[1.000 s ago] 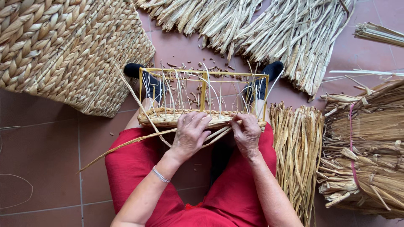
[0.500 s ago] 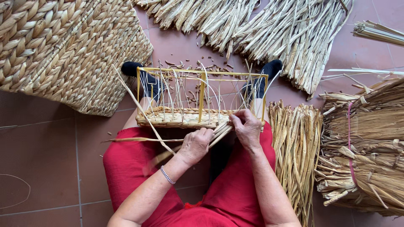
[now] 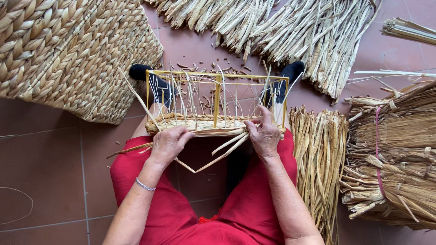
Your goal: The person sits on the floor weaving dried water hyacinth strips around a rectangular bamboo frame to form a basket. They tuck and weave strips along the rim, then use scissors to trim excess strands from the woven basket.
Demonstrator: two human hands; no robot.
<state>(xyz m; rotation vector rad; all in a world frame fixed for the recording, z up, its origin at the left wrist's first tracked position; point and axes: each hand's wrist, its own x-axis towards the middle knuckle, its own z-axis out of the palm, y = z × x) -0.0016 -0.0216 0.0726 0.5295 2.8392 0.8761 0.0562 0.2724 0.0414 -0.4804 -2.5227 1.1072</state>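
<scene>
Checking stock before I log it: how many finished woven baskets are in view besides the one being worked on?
1. A large woven basket sits on the tiled floor at upper left, partly cut off by the picture edge. More may lie out of view.

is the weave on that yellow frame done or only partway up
Partway: the woven band covers only the near end of the frame; beyond it, bare stakes stand unwoven.

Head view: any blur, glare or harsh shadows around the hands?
Head view: light is soft and even, no glare, only faint shadows. Left hand, right hand and yellow wire frame look sharp; the big woven basket bulges slightly towards the frame edge, suggesting wide-angle distortion.
</scene>
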